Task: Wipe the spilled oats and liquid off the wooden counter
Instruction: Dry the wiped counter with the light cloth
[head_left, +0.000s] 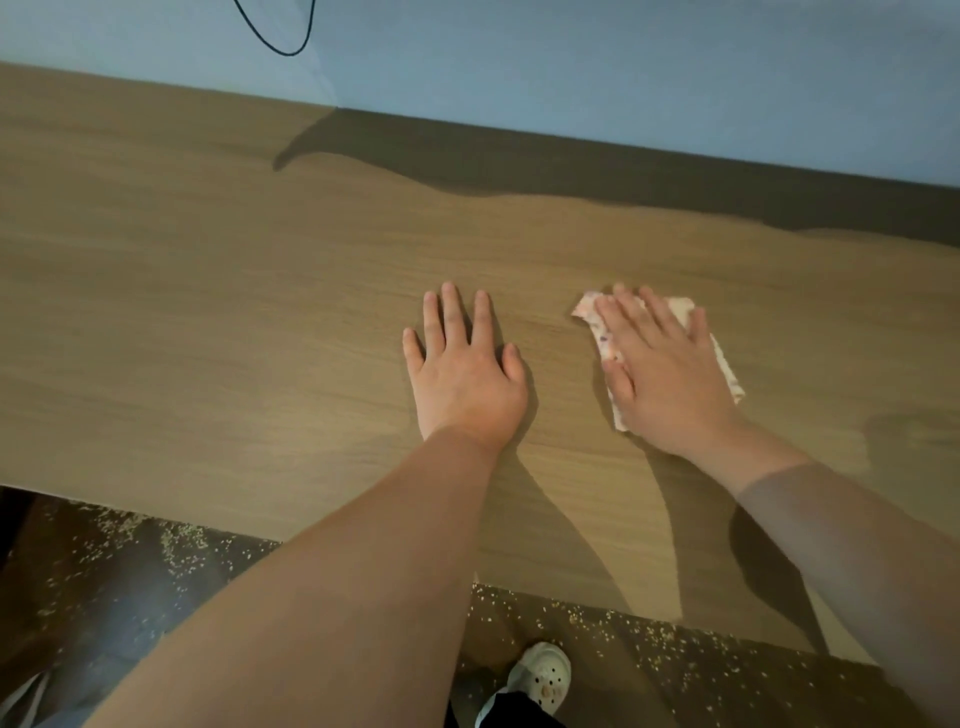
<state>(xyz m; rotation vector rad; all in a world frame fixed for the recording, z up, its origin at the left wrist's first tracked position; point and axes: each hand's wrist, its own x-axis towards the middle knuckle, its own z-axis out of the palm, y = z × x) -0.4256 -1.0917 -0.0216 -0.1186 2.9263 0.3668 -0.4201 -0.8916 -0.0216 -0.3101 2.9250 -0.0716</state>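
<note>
The wooden counter (208, 312) stretches across the view, its surface bare of visible oats around my hands. My left hand (462, 374) lies flat on the wood with fingers straight and spread. To its right, my right hand (665, 374) presses flat on a folded pink-and-white patterned cloth (605, 345), whose edges stick out past the fingers and the wrist side. A faint damp-looking patch (909, 436) shows on the wood at the far right.
A pale blue wall (571, 67) backs the counter, with a black cable (280, 41) hanging at upper left. Below the counter's front edge, the dark floor (130, 582) is strewn with several scattered oats. A white clog (543, 675) stands on the floor.
</note>
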